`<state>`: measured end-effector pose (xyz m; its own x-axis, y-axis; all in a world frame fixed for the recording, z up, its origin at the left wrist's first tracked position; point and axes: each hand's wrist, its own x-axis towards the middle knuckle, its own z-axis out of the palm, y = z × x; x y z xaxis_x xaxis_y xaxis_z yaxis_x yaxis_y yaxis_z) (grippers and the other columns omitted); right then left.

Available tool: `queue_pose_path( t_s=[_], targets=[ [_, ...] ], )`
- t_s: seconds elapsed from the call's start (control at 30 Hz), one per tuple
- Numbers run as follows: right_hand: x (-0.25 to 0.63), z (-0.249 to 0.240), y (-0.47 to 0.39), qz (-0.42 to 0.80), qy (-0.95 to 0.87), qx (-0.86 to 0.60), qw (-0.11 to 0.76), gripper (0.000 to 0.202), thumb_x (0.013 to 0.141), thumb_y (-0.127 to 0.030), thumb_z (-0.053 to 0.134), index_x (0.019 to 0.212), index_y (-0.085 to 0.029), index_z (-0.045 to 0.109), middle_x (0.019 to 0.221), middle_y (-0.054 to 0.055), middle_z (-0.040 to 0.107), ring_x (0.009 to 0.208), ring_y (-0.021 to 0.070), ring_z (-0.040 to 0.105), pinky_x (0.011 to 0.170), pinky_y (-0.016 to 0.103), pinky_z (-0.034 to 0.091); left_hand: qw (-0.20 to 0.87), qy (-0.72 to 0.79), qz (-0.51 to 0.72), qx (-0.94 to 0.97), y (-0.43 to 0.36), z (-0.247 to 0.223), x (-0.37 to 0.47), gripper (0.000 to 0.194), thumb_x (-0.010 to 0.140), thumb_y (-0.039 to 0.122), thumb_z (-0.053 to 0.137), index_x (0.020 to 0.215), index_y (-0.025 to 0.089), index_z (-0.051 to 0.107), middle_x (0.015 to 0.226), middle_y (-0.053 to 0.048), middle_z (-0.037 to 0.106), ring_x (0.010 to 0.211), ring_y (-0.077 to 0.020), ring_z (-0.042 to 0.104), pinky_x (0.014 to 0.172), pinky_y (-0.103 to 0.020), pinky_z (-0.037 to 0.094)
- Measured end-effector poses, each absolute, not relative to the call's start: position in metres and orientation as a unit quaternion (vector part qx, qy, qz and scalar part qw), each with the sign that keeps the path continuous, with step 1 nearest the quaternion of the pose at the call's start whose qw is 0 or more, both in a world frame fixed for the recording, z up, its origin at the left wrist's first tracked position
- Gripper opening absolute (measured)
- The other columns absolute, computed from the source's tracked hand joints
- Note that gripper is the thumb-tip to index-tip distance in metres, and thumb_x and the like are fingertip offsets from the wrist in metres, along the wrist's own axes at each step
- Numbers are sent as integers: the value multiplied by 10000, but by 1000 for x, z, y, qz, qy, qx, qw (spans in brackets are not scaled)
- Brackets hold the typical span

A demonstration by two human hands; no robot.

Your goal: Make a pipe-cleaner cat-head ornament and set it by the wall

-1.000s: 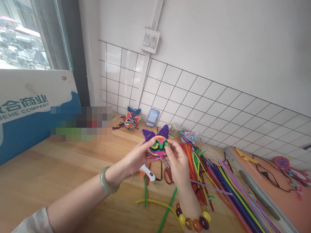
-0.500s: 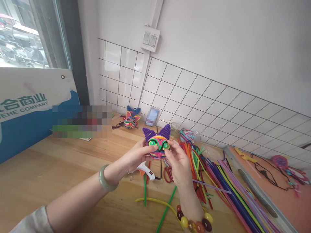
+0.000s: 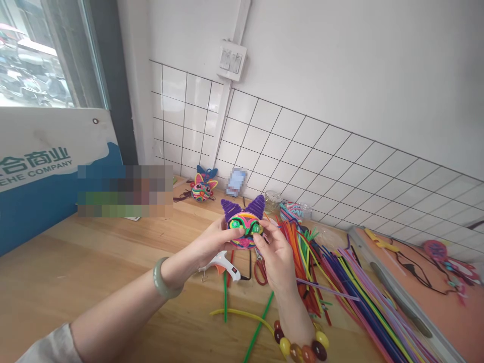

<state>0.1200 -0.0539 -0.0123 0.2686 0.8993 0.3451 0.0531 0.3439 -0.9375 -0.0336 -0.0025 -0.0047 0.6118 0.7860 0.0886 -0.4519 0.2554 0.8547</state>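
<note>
Between both hands, above the table, is a pipe-cleaner cat head (image 3: 245, 216) with purple pointed ears, green shiny eyes and bands of many colours. My left hand (image 3: 214, 240) grips its left side, the thumb lying across the front below one eye. On the other side my right hand (image 3: 278, 252) holds it, thumb at the lower edge of the other eye and fingers behind the rim. Beneath the hands lie a white hot glue gun (image 3: 227, 265) and red-handled scissors (image 3: 260, 271), partly hidden by my right hand.
Loose green (image 3: 259, 327) and yellow pipe cleaners (image 3: 242, 312) lie in front. Bundles of coloured pipe cleaners (image 3: 363, 297) spread to the right, beside an orange board (image 3: 434, 297) bearing a yellow glue gun (image 3: 380, 241). A finished-looking cat head (image 3: 202, 189) and a glass jar (image 3: 273, 199) stand by the wall.
My right thumb has shifted slightly left and down on the cat head, showing more of the eye. Both hands keep their hold.
</note>
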Motion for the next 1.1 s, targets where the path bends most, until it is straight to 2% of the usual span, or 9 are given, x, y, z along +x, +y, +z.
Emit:
queue_pose_path(
  t_s=[0.37, 0.57, 0.7, 0.8, 0.9, 0.97, 1.1],
  targets=[
    [115, -9, -52, 348, -493, -465, 648, 317, 786, -361, 698, 1071, -239, 631, 1131, 44, 654, 1064, 202, 606, 928, 352, 491, 769, 208, 402, 452, -3, -2, -33, 421, 753, 326, 736, 1112, 158, 598, 1128, -119, 672, 961, -243, 671, 848, -383, 550],
    [106, -10, -48, 314, -494, -488, 648, 346, 758, -359, 717, 1052, -215, 603, 1070, 56, 667, 978, 201, 635, 867, 352, 522, 756, 219, 409, 462, -4, -2, -32, 421, 744, 322, 743, 1107, 166, 598, 1101, -109, 680, 927, -220, 668, 815, -351, 551],
    [102, -11, -50, 284, -512, -497, 640, 333, 822, -376, 642, 1101, -211, 565, 1105, 76, 647, 994, 209, 630, 872, 373, 526, 739, 225, 423, 473, -6, -1, -32, 428, 748, 349, 738, 1110, 170, 594, 1103, -110, 676, 925, -223, 666, 798, -343, 553],
    [103, -13, -54, 198, -555, -503, 632, 293, 886, -355, 564, 1149, -228, 546, 1220, 98, 588, 1136, 231, 569, 967, 432, 477, 745, 220, 428, 462, -6, 1, -33, 427, 740, 345, 749, 1099, 173, 599, 1088, -100, 679, 929, -218, 667, 805, -338, 555],
    [106, -14, -57, 42, -618, -506, 600, 199, 891, -295, 565, 1081, -245, 594, 1324, 107, 498, 1249, 262, 477, 1019, 491, 425, 761, 227, 425, 435, -6, 3, -34, 424, 724, 345, 765, 1075, 170, 604, 1063, -90, 682, 895, -202, 670, 765, -312, 566],
    [109, -12, -58, -26, -649, -504, 570, 140, 890, -254, 570, 1019, -249, 625, 1320, 103, 487, 1248, 264, 476, 1024, 502, 416, 769, 223, 424, 424, -6, 4, -35, 426, 719, 347, 771, 1068, 170, 601, 1054, -85, 679, 865, -189, 671, 739, -299, 571],
    [112, -3, -60, -84, -677, -501, 533, 114, 900, -208, 555, 951, -247, 649, 1273, 99, 510, 1211, 257, 506, 1017, 494, 422, 766, 221, 427, 426, -6, 2, -35, 462, 723, 340, 773, 1095, 165, 562, 1053, -87, 660, 850, -169, 669, 747, -298, 571]
  ],
)
